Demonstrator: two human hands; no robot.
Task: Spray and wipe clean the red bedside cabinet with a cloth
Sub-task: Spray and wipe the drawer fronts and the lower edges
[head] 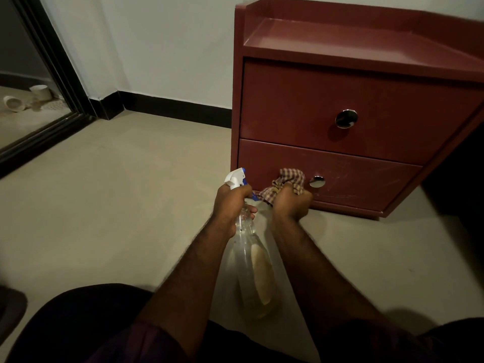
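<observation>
Setting: beige floor (104, 195) below a white wall (162, 48) with black skirting.
Red bedside cabinet (301, 100): stood on the floor, both drawers closed.
Left grip (231, 203): clenched round the neck of a clear spray bottle (248, 247).
Right grip (290, 204): grasped the checked cloth (292, 178), bunched against the lower drawer (366, 179), just beside its metal knob (317, 181).

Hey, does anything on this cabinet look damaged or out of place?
The lower drawer shows pale scratch-like streaks right of its knob; scratches or smears, I cannot tell. Nothing else on the cabinet stands out.
</observation>
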